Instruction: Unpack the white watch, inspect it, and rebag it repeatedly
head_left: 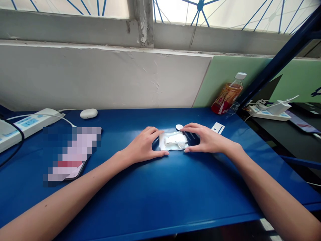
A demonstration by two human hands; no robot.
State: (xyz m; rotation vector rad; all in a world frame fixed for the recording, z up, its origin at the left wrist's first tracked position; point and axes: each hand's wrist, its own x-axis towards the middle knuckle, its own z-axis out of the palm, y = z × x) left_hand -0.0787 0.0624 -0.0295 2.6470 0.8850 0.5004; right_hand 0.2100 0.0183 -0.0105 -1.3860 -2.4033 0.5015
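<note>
A small clear plastic packet (173, 146) with a white item inside lies on the blue desk between my hands. My left hand (143, 144) holds its left side, with the index finger at the upper corner and the thumb at the lower corner. Around the right side curves my right hand (210, 138), thumb at the lower corner and index finger near the upper one. Just beyond that index fingertip sits a small white round disc (179, 127). A white card (217, 128) with a dark mark lies behind my right hand.
A phone (75, 154), partly blurred out, lies left with a cable attached. Behind it are a white earbud case (88, 113) and a power strip (32, 124). A drink bottle (227, 97) leans at the back right, near a blue metal post (273, 63). Another power strip (271, 113) lies beyond.
</note>
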